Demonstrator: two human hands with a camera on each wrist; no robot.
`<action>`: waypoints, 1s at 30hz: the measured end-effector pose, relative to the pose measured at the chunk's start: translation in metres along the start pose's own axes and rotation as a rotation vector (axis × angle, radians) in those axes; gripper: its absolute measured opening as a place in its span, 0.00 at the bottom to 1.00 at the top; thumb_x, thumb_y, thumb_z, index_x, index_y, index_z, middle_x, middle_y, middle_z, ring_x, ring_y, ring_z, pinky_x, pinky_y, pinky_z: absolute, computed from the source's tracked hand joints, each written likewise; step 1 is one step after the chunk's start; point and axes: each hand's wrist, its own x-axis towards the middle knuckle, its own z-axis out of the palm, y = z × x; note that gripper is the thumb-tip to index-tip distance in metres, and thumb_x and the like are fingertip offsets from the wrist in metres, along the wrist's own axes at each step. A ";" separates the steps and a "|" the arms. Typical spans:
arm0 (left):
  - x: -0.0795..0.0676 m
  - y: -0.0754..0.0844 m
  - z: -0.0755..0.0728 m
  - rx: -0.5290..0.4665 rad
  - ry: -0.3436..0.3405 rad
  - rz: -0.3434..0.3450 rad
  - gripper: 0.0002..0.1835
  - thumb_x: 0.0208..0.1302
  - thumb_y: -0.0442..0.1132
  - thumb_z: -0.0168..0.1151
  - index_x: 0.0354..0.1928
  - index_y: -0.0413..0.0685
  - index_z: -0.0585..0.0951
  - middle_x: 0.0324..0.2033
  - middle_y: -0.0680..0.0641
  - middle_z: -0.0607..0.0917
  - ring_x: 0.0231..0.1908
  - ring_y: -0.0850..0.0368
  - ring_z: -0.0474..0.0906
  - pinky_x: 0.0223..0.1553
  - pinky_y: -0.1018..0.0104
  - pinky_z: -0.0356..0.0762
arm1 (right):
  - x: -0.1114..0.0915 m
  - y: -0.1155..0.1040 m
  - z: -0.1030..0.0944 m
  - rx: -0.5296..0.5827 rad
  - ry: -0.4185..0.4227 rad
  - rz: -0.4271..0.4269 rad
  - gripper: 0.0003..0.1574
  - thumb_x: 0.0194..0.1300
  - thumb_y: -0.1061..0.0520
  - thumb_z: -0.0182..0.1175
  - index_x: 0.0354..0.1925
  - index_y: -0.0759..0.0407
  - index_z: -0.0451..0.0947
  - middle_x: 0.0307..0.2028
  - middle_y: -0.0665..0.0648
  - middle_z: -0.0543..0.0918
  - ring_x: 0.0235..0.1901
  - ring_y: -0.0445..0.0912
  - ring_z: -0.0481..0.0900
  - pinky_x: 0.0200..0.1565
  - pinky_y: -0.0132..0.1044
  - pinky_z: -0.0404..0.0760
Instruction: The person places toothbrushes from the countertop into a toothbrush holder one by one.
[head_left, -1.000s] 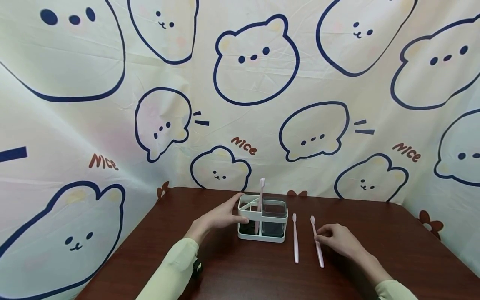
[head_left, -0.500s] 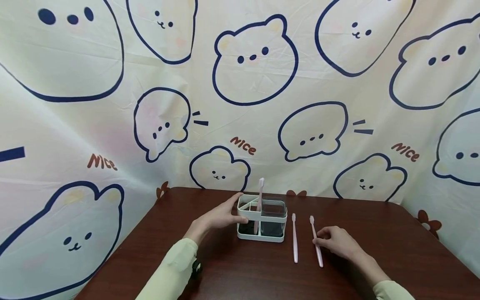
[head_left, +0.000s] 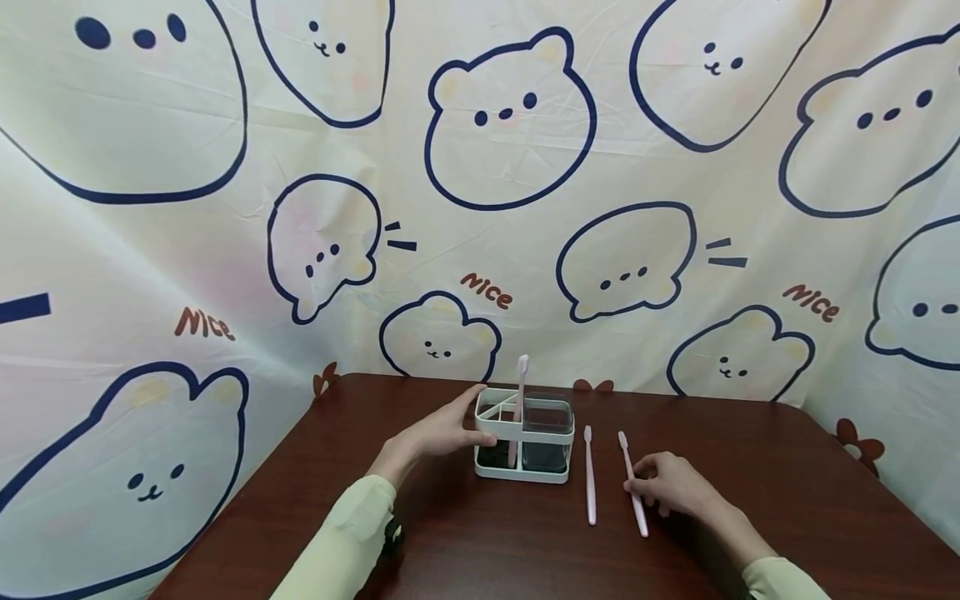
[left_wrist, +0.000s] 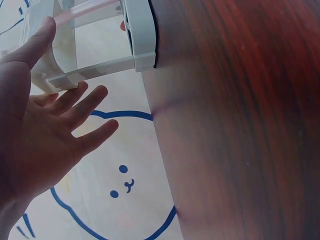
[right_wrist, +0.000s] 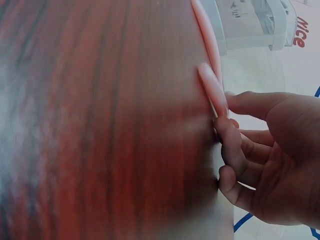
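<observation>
Standing before a cloth [head_left: 510, 179] with printed bear faces is a dark brown table [head_left: 465, 542]. The right hand [head_left: 670, 482] pinches a pink toothbrush [head_left: 638, 508] which lies there; a second toothbrush [head_left: 590, 483] lies to its left. The left hand [head_left: 441, 427] grips the holder [head_left: 547, 437] — inside are an upright third toothbrush [head_left: 520, 398] and a clear cup [head_left: 547, 457].

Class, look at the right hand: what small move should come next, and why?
Probably lifting the rightmost toothbrush: the right hand pinches it between thumb and finger, while the left hand holds the holder, where another toothbrush already stands.
</observation>
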 end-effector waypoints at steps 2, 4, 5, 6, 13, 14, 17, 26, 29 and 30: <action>0.000 0.000 0.000 0.000 0.000 0.001 0.54 0.58 0.57 0.70 0.79 0.58 0.48 0.75 0.45 0.60 0.71 0.47 0.61 0.71 0.37 0.57 | -0.001 -0.002 0.000 0.006 -0.010 -0.003 0.15 0.62 0.55 0.67 0.43 0.65 0.81 0.20 0.54 0.80 0.15 0.43 0.75 0.20 0.37 0.76; 0.000 0.000 0.000 0.001 0.001 0.000 0.54 0.58 0.57 0.70 0.79 0.58 0.48 0.75 0.45 0.60 0.71 0.47 0.61 0.71 0.37 0.57 | -0.001 -0.004 0.000 0.006 -0.013 0.001 0.14 0.62 0.57 0.66 0.42 0.65 0.80 0.19 0.54 0.80 0.15 0.43 0.76 0.19 0.36 0.75; 0.000 -0.001 0.000 0.000 0.000 0.000 0.54 0.58 0.57 0.71 0.79 0.58 0.48 0.74 0.45 0.60 0.71 0.47 0.61 0.71 0.37 0.57 | -0.001 -0.005 -0.001 0.002 -0.013 0.004 0.14 0.62 0.57 0.66 0.42 0.66 0.80 0.19 0.54 0.80 0.15 0.43 0.76 0.19 0.35 0.75; 0.000 -0.001 0.000 0.000 0.000 0.000 0.54 0.58 0.57 0.71 0.79 0.58 0.48 0.75 0.45 0.60 0.71 0.47 0.60 0.71 0.37 0.57 | -0.001 -0.006 -0.001 -0.005 -0.007 0.012 0.14 0.61 0.57 0.66 0.42 0.66 0.80 0.19 0.54 0.80 0.15 0.43 0.76 0.19 0.35 0.74; -0.001 0.001 -0.001 0.013 -0.005 0.014 0.53 0.60 0.56 0.70 0.79 0.56 0.48 0.76 0.43 0.58 0.72 0.46 0.60 0.71 0.37 0.56 | -0.001 -0.011 0.000 -0.037 0.010 0.046 0.13 0.60 0.59 0.67 0.41 0.65 0.79 0.19 0.54 0.80 0.15 0.43 0.76 0.19 0.34 0.73; -0.001 0.001 -0.001 0.014 -0.006 0.016 0.53 0.60 0.56 0.70 0.79 0.56 0.48 0.76 0.43 0.58 0.72 0.46 0.60 0.71 0.37 0.56 | -0.001 -0.011 0.000 -0.038 0.009 0.046 0.13 0.60 0.59 0.67 0.41 0.65 0.79 0.20 0.54 0.80 0.15 0.43 0.76 0.19 0.34 0.74; 0.000 0.001 -0.001 0.013 -0.006 0.013 0.53 0.60 0.56 0.70 0.79 0.56 0.48 0.76 0.43 0.58 0.72 0.46 0.60 0.71 0.37 0.56 | -0.002 -0.011 0.000 -0.046 0.013 0.046 0.13 0.60 0.59 0.67 0.41 0.65 0.79 0.20 0.54 0.80 0.15 0.44 0.76 0.19 0.34 0.74; 0.000 0.000 0.000 -0.001 -0.003 0.016 0.53 0.60 0.55 0.70 0.79 0.55 0.48 0.75 0.42 0.59 0.72 0.45 0.59 0.71 0.37 0.55 | -0.001 -0.009 0.001 -0.032 0.031 0.048 0.14 0.60 0.60 0.66 0.42 0.67 0.79 0.21 0.55 0.80 0.15 0.44 0.76 0.19 0.35 0.76; -0.001 0.000 0.000 0.005 -0.007 0.022 0.53 0.60 0.55 0.69 0.79 0.54 0.47 0.76 0.43 0.56 0.74 0.45 0.57 0.72 0.37 0.54 | -0.001 -0.009 0.000 -0.023 0.038 0.038 0.14 0.61 0.60 0.66 0.44 0.67 0.79 0.21 0.55 0.79 0.16 0.44 0.76 0.18 0.35 0.76; 0.000 0.000 0.000 0.005 -0.010 0.026 0.53 0.61 0.55 0.69 0.79 0.53 0.47 0.77 0.43 0.55 0.74 0.45 0.56 0.72 0.38 0.53 | -0.001 -0.010 0.000 -0.018 0.044 0.036 0.15 0.61 0.60 0.66 0.44 0.67 0.79 0.21 0.55 0.79 0.15 0.44 0.76 0.18 0.36 0.76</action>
